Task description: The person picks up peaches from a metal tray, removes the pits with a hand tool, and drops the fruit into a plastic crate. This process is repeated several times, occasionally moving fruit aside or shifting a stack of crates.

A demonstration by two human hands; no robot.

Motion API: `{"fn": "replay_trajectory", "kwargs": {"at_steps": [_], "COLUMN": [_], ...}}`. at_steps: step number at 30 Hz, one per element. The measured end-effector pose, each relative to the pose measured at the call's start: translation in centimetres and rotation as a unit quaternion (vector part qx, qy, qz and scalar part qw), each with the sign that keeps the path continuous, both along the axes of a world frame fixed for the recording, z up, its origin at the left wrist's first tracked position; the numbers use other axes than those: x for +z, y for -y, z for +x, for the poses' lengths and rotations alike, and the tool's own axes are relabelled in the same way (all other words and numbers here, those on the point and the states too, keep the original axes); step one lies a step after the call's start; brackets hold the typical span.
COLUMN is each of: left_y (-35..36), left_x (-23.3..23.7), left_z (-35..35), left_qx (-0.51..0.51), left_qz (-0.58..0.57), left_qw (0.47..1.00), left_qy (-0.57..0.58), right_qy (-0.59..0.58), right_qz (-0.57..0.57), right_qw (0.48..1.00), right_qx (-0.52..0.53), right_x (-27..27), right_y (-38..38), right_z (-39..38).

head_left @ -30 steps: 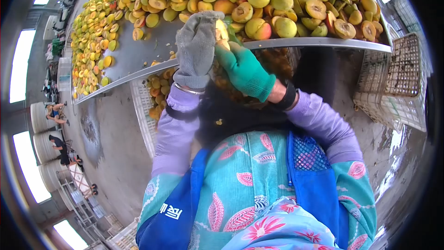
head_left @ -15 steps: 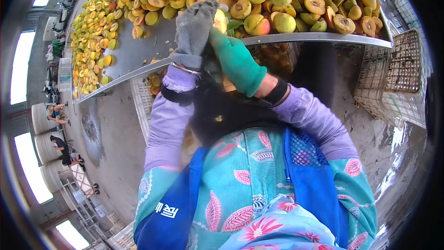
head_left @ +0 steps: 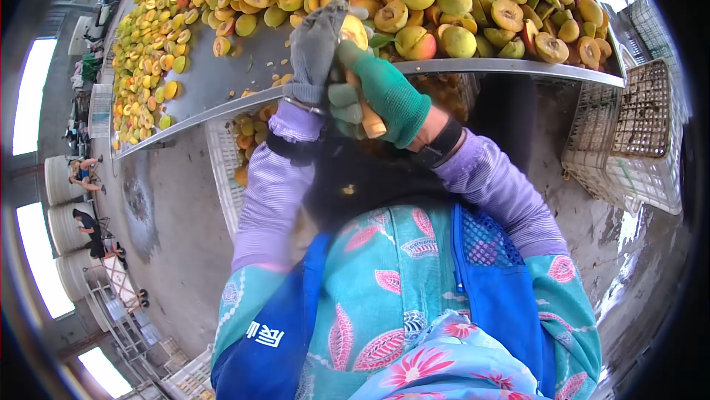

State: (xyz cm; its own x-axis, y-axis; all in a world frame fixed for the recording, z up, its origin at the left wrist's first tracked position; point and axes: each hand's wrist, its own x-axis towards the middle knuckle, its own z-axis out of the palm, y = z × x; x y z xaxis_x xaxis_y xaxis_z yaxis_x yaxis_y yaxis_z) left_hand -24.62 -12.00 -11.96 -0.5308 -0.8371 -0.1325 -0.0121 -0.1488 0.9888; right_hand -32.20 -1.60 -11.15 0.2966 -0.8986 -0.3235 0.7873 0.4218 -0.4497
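Just above the right grip [head_left: 384,93] clamped on a wooden handle [head_left: 371,122], the left grip [head_left: 316,48] clasps a fruit [head_left: 354,30].

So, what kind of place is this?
Probably a fruit-processing workshop: a long metal table heaped with halved fruit, plastic crates beside it; the gloved left hand holds one fruit, the right hand a wooden-handled tool.

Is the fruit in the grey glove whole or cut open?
Cut open, it seems: the fruit in the left hand shows bare yellow flesh. The right hand grips a wooden handle just below it.
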Motion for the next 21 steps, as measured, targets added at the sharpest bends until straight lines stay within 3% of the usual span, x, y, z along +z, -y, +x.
{"fn": "replay_trajectory", "kwargs": {"at_steps": [3, 4, 7, 8, 11, 12, 15, 16, 17, 19, 21], "left_y": [0.7, 0.3, -0.9, -0.3, -1.5, -2.0, -3.9, -3.9, -3.1, -0.6, -1.4], "left_x": [0.1, 0.9, -0.3, -1.5, -0.7, -0.2, -0.9, -0.4, -1.9, -3.4, -0.6], "left_z": [0.9, 1.3, 2.2, 3.0, 4.6, 5.2, 6.2, 6.8, 8.6, 15.8, 18.2], "left_qx": [-0.112, -0.139, -0.043, -0.058, -0.062, -0.026, 0.065, 0.107, 0.177, 0.188, 0.253], "left_qz": [-0.013, -0.204, 0.047, 0.059, -0.178, -0.021, 0.130, 0.135, 0.119, 0.135, -0.067], "left_qw": [0.994, 0.969, 0.991, 0.988, 0.981, 0.994, 0.949, 0.953, 0.949, 0.952, 0.965], "left_qy": [0.013, 0.030, -0.116, -0.131, -0.046, -0.104, -0.278, -0.250, -0.233, -0.199, -0.022], "right_qy": [0.187, 0.247, 0.138, 0.106, 0.303, 0.355, 0.312, 0.203, 0.212, 0.222, 0.183], "right_qz": [-0.042, -0.052, -0.075, -0.063, -0.100, -0.104, -0.123, -0.103, -0.103, -0.100, -0.034], "right_qw": [0.981, 0.968, 0.987, 0.991, 0.943, 0.922, 0.927, 0.960, 0.958, 0.955, 0.965], "right_qx": [0.037, 0.021, 0.029, 0.053, 0.098, 0.115, 0.169, 0.162, 0.164, 0.168, 0.185], "right_x": [-2.1, -2.3, -1.8, -1.8, -3.1, -3.1, -1.7, -0.6, -0.2, 0.1, -2.8], "right_y": [0.4, 0.1, -0.4, -0.5, -0.9, -0.8, -0.8, -0.9, -1.2, -2.5, -3.3], "right_z": [-0.3, 0.3, 1.3, 1.3, 2.6, 3.1, 3.6, 3.5, 3.4, 2.0, -0.6]}}
